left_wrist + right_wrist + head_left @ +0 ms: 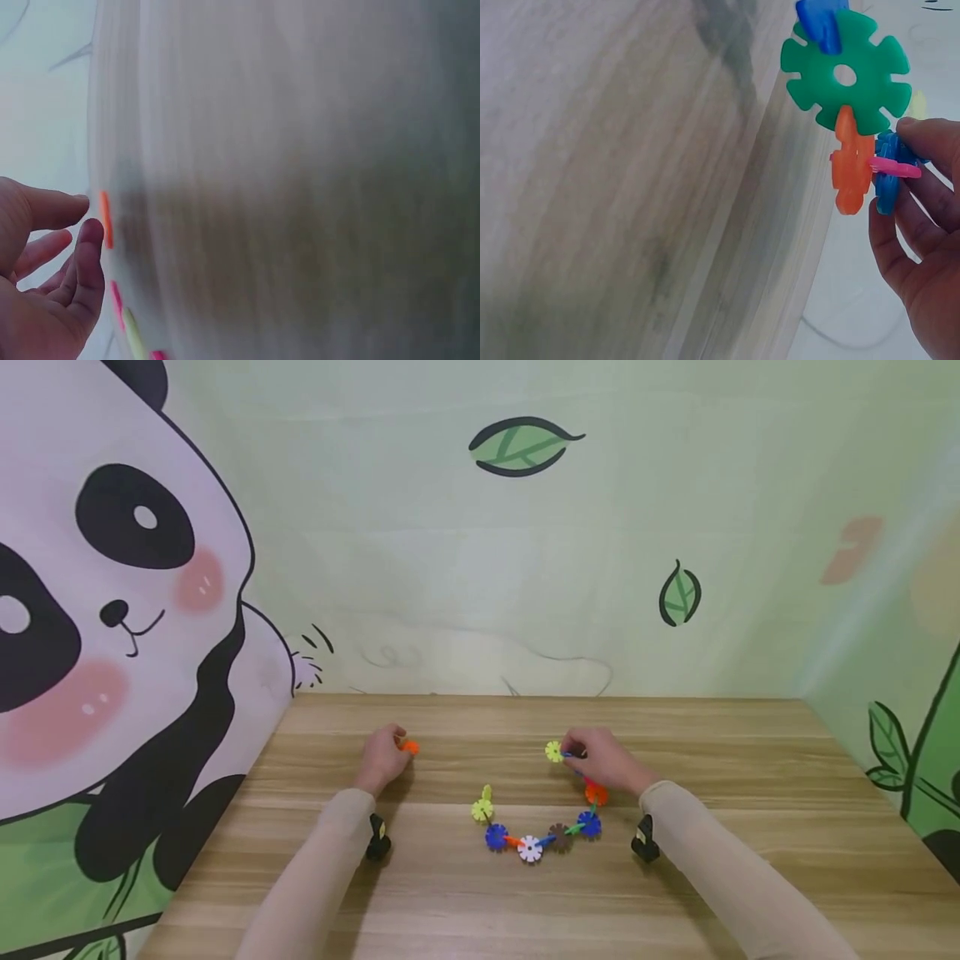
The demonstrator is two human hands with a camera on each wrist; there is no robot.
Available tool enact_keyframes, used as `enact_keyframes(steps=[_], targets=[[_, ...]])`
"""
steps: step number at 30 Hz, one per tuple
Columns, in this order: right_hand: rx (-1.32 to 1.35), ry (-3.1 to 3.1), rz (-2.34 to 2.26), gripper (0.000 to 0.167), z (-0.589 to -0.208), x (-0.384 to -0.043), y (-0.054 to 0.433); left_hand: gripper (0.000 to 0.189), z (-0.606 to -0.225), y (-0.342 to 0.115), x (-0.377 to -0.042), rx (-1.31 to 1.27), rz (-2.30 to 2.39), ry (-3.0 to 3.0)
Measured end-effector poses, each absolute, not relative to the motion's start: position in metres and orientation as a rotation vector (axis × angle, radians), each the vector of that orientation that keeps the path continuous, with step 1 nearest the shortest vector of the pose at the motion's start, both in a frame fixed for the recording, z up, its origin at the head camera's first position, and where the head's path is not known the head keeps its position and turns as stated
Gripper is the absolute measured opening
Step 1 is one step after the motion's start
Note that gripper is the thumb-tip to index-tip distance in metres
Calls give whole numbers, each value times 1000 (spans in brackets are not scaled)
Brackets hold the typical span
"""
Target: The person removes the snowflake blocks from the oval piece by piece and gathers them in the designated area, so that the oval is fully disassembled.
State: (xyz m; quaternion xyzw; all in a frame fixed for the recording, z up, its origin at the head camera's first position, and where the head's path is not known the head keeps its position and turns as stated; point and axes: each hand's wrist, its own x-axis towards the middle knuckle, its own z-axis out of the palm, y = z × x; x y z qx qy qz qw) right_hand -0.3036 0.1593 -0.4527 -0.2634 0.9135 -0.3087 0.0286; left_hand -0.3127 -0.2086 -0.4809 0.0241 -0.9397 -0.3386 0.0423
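My right hand (603, 758) pinches a blue notched disc (887, 180) between thumb and fingers. That disc belongs to a curved chain of interlocking plastic snowflake discs (529, 849). In the right wrist view, a pink disc (896, 168), an orange disc (852, 169) and a green disc (847, 71) follow on from it. A yellow-green disc (553, 751) shows at the chain's end by the fingertips. At the left, my left hand (385, 758) has its fingertips right at a loose orange disc (409, 747). Its thumb and fingers (90, 247) stand apart in the left wrist view.
The chain's other end, with yellow-green discs (482, 811), lies between the two forearms. A wood-grain tabletop (450, 910) runs back to a printed backdrop (420, 568) with a panda and leaves. Black wrist cameras (378, 839) are strapped on both wrists.
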Motion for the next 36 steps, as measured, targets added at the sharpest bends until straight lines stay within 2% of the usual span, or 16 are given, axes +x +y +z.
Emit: enact_keyframes(steps=[10, 36], targets=[[-798, 2827, -944, 8, -452, -304, 159, 22, -467, -177, -310, -80, -1075, -2762], [-782, 2788, -966, 5, -450, -300, 154, 25, -452, -81, -289, -352, -1487, -2816]])
